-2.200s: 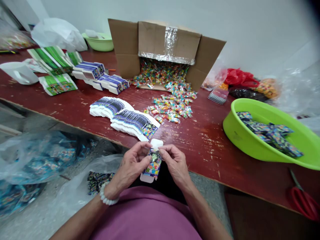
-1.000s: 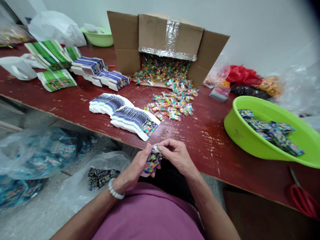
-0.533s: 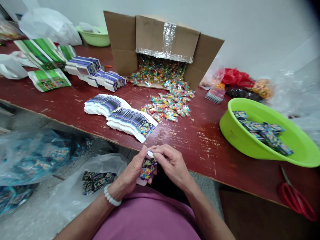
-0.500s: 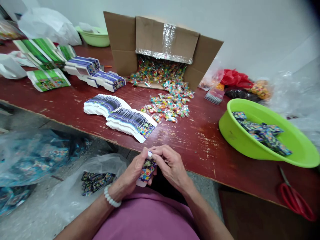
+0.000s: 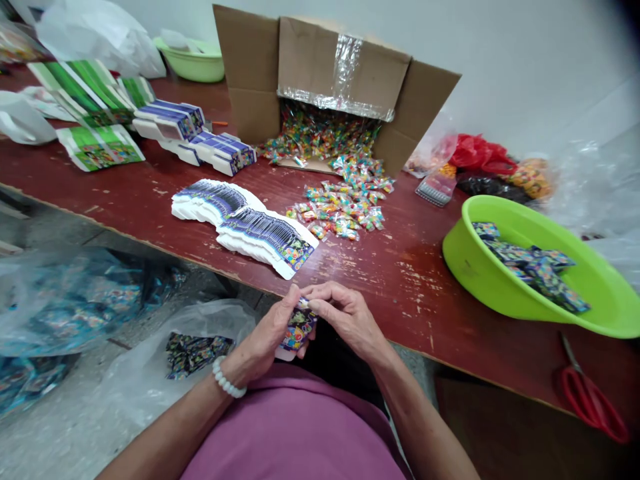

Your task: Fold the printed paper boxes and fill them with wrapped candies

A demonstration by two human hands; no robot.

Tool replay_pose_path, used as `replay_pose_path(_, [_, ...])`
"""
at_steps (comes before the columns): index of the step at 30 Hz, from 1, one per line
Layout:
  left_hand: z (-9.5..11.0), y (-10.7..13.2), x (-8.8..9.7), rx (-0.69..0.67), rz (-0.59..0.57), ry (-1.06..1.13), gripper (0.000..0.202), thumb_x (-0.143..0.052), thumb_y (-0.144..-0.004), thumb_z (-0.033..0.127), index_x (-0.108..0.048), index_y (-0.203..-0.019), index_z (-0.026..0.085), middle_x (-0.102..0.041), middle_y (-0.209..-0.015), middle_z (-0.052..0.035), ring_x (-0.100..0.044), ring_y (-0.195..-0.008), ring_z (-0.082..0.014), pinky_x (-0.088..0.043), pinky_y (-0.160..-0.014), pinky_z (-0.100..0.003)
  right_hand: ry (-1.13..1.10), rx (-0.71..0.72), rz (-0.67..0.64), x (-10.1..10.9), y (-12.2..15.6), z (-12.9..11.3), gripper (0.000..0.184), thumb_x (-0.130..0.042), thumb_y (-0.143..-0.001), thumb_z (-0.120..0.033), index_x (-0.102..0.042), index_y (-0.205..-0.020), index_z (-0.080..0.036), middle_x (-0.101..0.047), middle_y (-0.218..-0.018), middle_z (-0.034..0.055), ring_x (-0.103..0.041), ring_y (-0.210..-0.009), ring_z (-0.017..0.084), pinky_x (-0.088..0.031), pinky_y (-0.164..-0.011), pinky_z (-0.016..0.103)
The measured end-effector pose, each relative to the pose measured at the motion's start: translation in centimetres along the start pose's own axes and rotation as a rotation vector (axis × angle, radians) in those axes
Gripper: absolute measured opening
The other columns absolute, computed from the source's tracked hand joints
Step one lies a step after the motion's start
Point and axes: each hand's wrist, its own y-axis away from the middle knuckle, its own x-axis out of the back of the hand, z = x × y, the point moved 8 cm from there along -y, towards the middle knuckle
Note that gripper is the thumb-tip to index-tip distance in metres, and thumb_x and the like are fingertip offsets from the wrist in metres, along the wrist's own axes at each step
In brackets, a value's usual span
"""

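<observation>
- Fingers of both hands are closing together on a small card box, with the left hand gripping its side and the right hand curling over its upper end.
- Box is sitting between the hands, just off the table edge.
- Thin printed card is feeling light and stiff but creasing easily, so its flat faces are offering the safest hold.
- Fingers are hiding the upper end; whether anything is inside cannot be made out.
</observation>
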Motion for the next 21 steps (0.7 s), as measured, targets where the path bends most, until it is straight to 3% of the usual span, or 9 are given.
replay_pose_path(4, [0.1,-0.1,0.8,-0.017,0.076,0.081,0.070,-0.041,-0.089,0.072,-0.052,-0.138,0.023,-0.062,-0.071,-0.0008,-0.057,-0.051,-0.0125,-0.046,-0.042,-0.021,-0.027,0.016,0.097,-0.6,0.8,1.3,0.019,-0.065,-0.089,-0.042,-0.072,-0.099,-0.026,-0.066,-0.108,0.0037,-0.059,-0.059,0.011,-0.054,-0.053,0.027])
replay_pose_path(7, [0.2,-0.2,1.1,-0.021,0.066,0.119,0.065,-0.048,-0.089,0.067,-0.048,-0.140,0.026,-0.064,-0.077,-0.0012,-0.059,-0.051,-0.0122,-0.046,-0.045,-0.022,0.154,0.097,0.060,0.2,-0.4,1.1,0.020,-0.062,-0.092,-0.041,-0.073,-0.100,-0.026,-0.068,-0.105,0.0041,-0.065,-0.075,0.016,-0.056,-0.070,0.031])
replay_pose_path(9, [0.1,-0.1,1.2,-0.012,0.044,0.136,0.061,-0.060,-0.088,0.056,-0.045,-0.140,0.029,-0.068,-0.088,-0.0028,-0.063,-0.056,-0.0126,-0.048,-0.050,-0.023,0.407,0.185,0.097,2.9,-2.6,0.2,0.020,-0.059,-0.093,-0.038,-0.075,-0.097,-0.025,-0.070,-0.104,0.0050,-0.064,-0.099,0.021,-0.051,-0.092,0.036])
replay_pose_path(10, [-0.1,0.0,1.3,-0.002,0.033,0.143,0.059,-0.065,-0.086,0.050,-0.045,-0.138,0.029,-0.069,-0.094,-0.0043,-0.066,-0.062,-0.0135,-0.050,-0.055,-0.023,0.521,0.198,0.197,5.2,-4.0,-0.2,0.022,-0.057,-0.094,-0.037,-0.074,-0.100,-0.025,-0.070,-0.104,0.0056,-0.063,-0.102,0.022,-0.049,-0.094,0.038])
replay_pose_path(12, [-0.9,0.2,1.3,0.040,0.005,0.154,0.052,-0.070,-0.085,0.041,-0.051,-0.130,0.025,-0.070,-0.105,-0.0081,-0.068,-0.074,-0.0145,-0.051,-0.064,-0.024,0.770,0.123,0.481,10.6,-6.7,-0.5,0.028,-0.051,-0.095,-0.034,-0.070,-0.110,-0.020,-0.068,-0.109,0.0094,-0.062,-0.104,0.024,-0.048,-0.094,0.039])
replay_pose_path(14, [-2.1,0.6,1.5,0.098,-0.035,0.159,0.043,-0.073,-0.083,0.039,-0.056,-0.119,0.020,-0.070,-0.109,-0.0110,-0.066,-0.078,-0.0136,-0.050,-0.068,-0.023,0.957,0.033,0.579,14.1,-9.3,-0.2,0.033,-0.052,-0.093,-0.032,-0.068,-0.116,-0.015,-0.063,-0.117,0.0149,-0.057,-0.112,0.028,-0.044,-0.098,0.041])
replay_pose_path(17, [-3.4,1.1,3.2,0.149,-0.025,0.121,0.042,-0.079,-0.076,0.036,-0.055,-0.107,0.019,-0.069,-0.108,-0.0103,-0.062,-0.075,-0.0131,-0.048,-0.067,-0.024,1.012,-0.023,0.559,16.4,-11.6,0.9,0.030,-0.064,-0.084,-0.031,-0.070,-0.108,-0.016,-0.059,-0.117,0.0161,-0.056,-0.111,0.032,-0.043,-0.097,0.044])
replay_pose_path(21, [-2.6,1.9,7.9,0.088,0.053,-0.121,0.039,-0.082,-0.070,0.033,-0.054,-0.094,0.020,-0.062,-0.083,0.0010,-0.058,-0.074,-0.0137,-0.046,-0.070,-0.025,1.022,-0.069,0.530,17.4,-10.7,2.3,0.023,-0.073,-0.074,-0.035,-0.068,-0.090,-0.020,-0.063,-0.104,0.0101,-0.058,-0.102,0.028,-0.044,-0.090,0.041])
